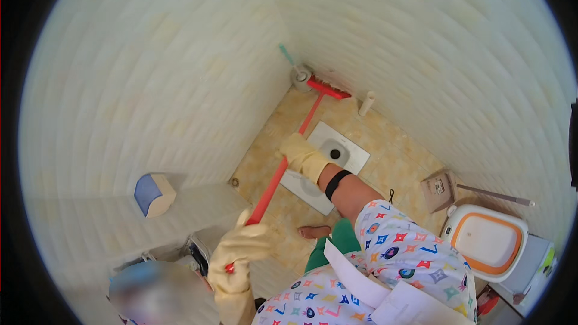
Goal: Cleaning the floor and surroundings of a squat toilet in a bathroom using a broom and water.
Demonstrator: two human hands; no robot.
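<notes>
A long-handled broom with a red head (pixel 328 88) is held in both of my hands, which wear pale yellow rubber gloves. Lower on the red handle (pixel 269 192), towards my body, my left hand (pixel 241 243) grips near the top end. Farther along, my right hand (pixel 301 153) is closed around the middle of the handle. The bristles face the wall near the corner, beside a toilet brush (pixel 287 55) in its round holder (pixel 301 78). Beneath my right arm lies a white squat toilet (pixel 338 146) set in the tiled floor, partly hidden by the arm and glove.
A short pipe (pixel 367 103) stands by the right wall. Farther right are a cardboard box (pixel 439 191), a grey pole (pixel 494 194) and a white and orange basin (pixel 488 243). A blue and cream dispenser (pixel 155 195) hangs on the left wall, and a floor drain (pixel 234 182) lies below.
</notes>
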